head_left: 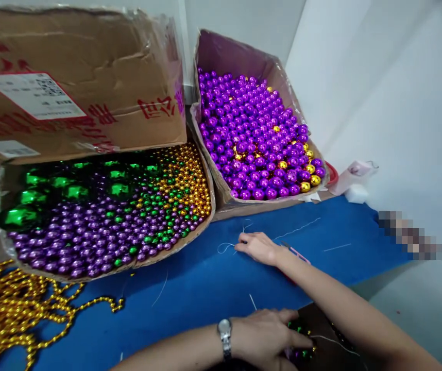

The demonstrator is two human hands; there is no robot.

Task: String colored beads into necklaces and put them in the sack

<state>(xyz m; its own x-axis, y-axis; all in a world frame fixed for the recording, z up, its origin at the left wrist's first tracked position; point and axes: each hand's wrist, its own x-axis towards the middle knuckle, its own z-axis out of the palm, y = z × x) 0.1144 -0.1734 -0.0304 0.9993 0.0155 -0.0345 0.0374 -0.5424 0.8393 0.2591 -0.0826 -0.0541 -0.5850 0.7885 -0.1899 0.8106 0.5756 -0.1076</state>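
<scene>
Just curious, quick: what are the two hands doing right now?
Left hand: curled over a small cluster of beads; grip cannot be told.
Right hand: open, flat on blue cloth, fingertips at white thread.

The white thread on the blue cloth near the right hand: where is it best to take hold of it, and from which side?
Probably at its loose curled end, pinched from above with two fingertips. The thread lies flat on the blue cloth, so nothing can go under it. The right hand already rests beside it, with the end just past its fingertips. The left hand is busy with beads.
</scene>
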